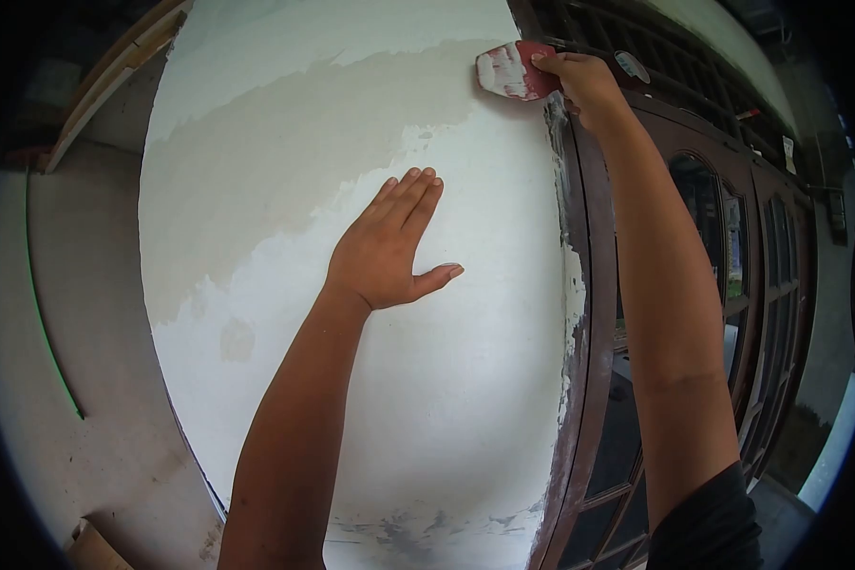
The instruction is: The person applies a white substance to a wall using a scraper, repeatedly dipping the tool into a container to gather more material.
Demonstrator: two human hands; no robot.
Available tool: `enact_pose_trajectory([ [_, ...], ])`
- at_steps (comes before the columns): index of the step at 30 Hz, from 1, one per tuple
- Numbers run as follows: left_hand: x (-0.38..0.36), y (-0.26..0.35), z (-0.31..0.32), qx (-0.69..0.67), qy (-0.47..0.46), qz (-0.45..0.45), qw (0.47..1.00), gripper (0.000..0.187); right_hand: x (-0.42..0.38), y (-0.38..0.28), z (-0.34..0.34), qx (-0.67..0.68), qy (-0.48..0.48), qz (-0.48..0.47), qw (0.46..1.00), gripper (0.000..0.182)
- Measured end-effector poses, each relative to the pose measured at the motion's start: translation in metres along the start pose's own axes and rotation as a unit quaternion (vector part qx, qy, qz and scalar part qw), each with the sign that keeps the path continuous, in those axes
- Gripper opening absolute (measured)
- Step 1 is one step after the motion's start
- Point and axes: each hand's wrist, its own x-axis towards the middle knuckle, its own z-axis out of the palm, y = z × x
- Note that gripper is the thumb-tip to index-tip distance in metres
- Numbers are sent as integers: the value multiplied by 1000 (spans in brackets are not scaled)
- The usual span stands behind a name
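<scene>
My left hand (387, 236) lies flat against the white wall panel (446, 380), fingers stretched out and thumb spread to the right. Up at the top right, my right hand (589, 87) grips a red putty scraper (532, 71). White filler is smeared over the scraper's wide blade, which is at the wall near its right edge. A greyish damp-looking band (285, 142) crosses the upper part of the wall, with smooth white coating below it.
A dark brown wooden door frame (594, 380) with glass panes runs along the wall's right edge, spotted with white filler. On the left, a green cord (43, 323) hangs on a grey wall (95, 285). Wooden boards (114, 71) stand at upper left.
</scene>
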Motion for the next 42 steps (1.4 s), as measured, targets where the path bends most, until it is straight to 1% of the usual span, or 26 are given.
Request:
enact_pose_trajectory([
  [4,0,0,-1,-5,-6,-1,1000,91,3,-11,52,0,19,-79,997,30],
  [7,0,-1,-1,0,-5,5,1000,91,11,-13,72,-7,39,-61,997,29],
  [9,0,-2,-1,2,-6,4,1000,91,15,-5,73,-152,95,-62,982,28],
  [10,0,-2,0,2,-7,5,1000,90,17,-1,64,-153,95,-61,982,28],
  [12,0,-1,2,1,-7,3,1000,91,14,-2,46,4,102,-13,995,31],
  [13,0,-2,1,3,-6,4,1000,91,9,-5,43,46,94,-11,994,27],
  [14,0,-3,1,4,-6,4,1000,91,11,-4,46,48,94,-11,994,27],
  [16,0,-2,1,7,-10,4,1000,90,17,0,53,64,35,-45,996,28],
  [17,0,-2,1,6,-11,5,1000,90,12,-6,64,27,54,-28,998,29],
  [18,0,-2,0,8,-12,5,1000,90,11,-6,67,26,55,-28,998,29],
  [20,0,-2,-1,11,-15,5,1000,90,9,-6,71,-123,102,-41,986,29],
  [22,0,-1,0,5,-14,-1,1000,90,10,-4,62,-112,115,-37,986,27],
  [24,-1,-2,1,5,-13,0,1000,90,11,-3,53,56,90,1,994,27],
  [26,0,-3,1,5,-10,3,1000,90,14,-1,59,56,79,-10,995,27],
  [28,0,-2,0,10,-11,5,1000,90,14,-2,71,-14,96,-27,995,25],
  [29,0,-2,0,10,-11,4,1000,90,11,-3,72,-66,122,-33,990,25],
  [30,0,-2,0,10,-10,5,1000,90,13,1,68,-66,122,-31,990,25],
  [32,0,-3,0,10,-9,5,1000,90,16,3,60,28,121,-25,992,26],
  [33,0,-3,1,8,-8,6,1000,90,15,4,62,28,120,-25,992,26],
  [35,0,-3,0,7,-6,7,1000,90,12,1,67,92,82,-28,992,26],
  [36,0,-3,0,6,-6,6,1000,90,10,-1,69,92,82,-28,992,26],
  [37,0,-2,0,5,-6,7,1000,90,9,-4,70,-13,113,-41,993,27],
  [38,0,-1,0,5,-7,7,1000,90,9,-3,70,-119,143,-55,981,28],
  [39,0,-1,0,6,-6,6,1000,90,10,-4,68,-119,143,-55,981,28],
  [41,-1,-2,0,7,-7,4,1000,90,13,-4,63,1,121,-42,992,33],
  [42,-1,-2,1,6,-6,4,1000,90,13,-2,66,1,121,-42,992,33],
])
